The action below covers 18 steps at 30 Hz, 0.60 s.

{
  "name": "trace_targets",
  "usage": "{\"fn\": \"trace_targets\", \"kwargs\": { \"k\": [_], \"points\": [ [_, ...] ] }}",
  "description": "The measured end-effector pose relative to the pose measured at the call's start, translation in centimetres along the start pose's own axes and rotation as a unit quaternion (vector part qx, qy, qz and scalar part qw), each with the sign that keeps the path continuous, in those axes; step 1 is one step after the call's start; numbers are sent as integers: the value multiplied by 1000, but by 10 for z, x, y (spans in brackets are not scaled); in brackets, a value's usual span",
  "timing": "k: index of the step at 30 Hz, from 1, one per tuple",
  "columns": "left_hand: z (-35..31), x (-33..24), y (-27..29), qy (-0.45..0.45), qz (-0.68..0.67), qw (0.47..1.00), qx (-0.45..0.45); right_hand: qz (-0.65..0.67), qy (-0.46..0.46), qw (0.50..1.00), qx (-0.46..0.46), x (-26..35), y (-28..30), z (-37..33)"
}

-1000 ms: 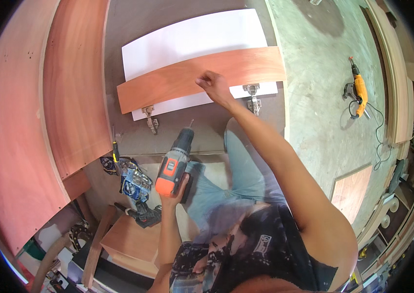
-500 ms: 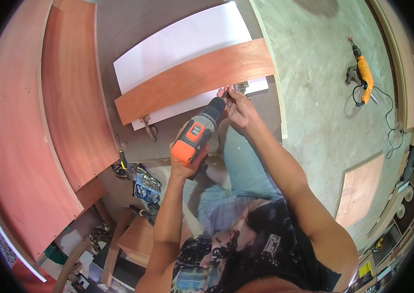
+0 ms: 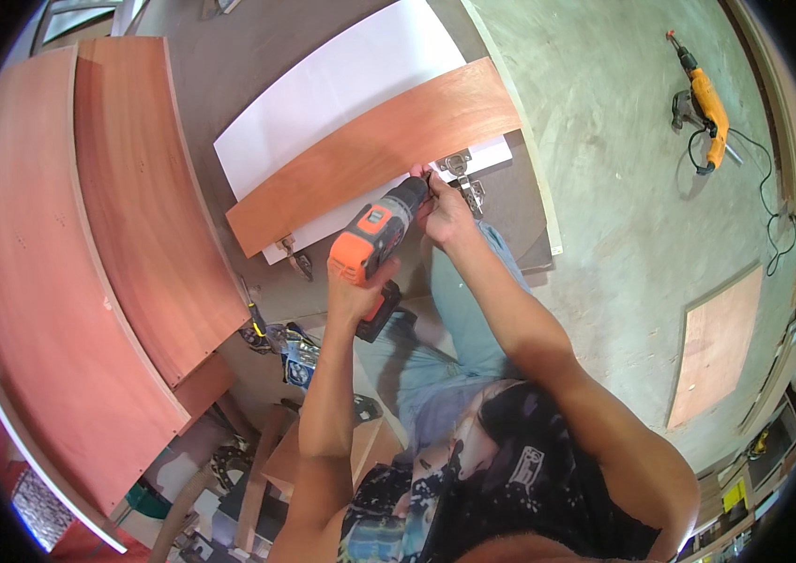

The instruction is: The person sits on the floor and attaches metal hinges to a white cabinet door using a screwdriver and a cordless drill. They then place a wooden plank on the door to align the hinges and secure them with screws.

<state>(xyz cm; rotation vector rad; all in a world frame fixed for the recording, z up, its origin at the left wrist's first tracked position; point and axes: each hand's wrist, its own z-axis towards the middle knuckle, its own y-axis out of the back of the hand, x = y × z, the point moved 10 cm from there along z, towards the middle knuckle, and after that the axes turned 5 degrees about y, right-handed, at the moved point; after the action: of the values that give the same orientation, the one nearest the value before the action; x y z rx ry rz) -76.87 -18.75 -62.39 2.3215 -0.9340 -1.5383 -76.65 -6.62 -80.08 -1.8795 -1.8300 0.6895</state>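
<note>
1. Left hand [image 3: 356,296] grips the cordless drill [image 3: 358,251], pointing up and rightward.
2. Right hand [image 3: 447,216] has its fingers at the drill's tip; whether they pinch anything, I cannot tell.
3. Apart a second ago, drill and right hand now meet beside a cabinet hinge [image 3: 455,164]: both hands share one spot.
4. A reddish wooden strip [image 3: 370,155] lies across the white panel [image 3: 346,83].

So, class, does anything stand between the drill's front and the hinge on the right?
Yes: the fingers of the right hand sit between the drill and that hinge, close by the drill's front end. Whether they touch either is unclear.
</note>
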Motion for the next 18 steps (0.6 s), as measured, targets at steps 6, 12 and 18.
{"fn": "trace_targets", "kwargs": {
  "k": [6,12,18],
  "points": [
    [35,-3,-17,62,54,995,54,69,28,997,-24,1,13,6],
    [48,-19,-29,129,3,989,69,74,53,995,-42,13,14,5],
    [52,-23,-34,113,49,990,61,63,44,996,-53,15,15,5]
  ]
}}
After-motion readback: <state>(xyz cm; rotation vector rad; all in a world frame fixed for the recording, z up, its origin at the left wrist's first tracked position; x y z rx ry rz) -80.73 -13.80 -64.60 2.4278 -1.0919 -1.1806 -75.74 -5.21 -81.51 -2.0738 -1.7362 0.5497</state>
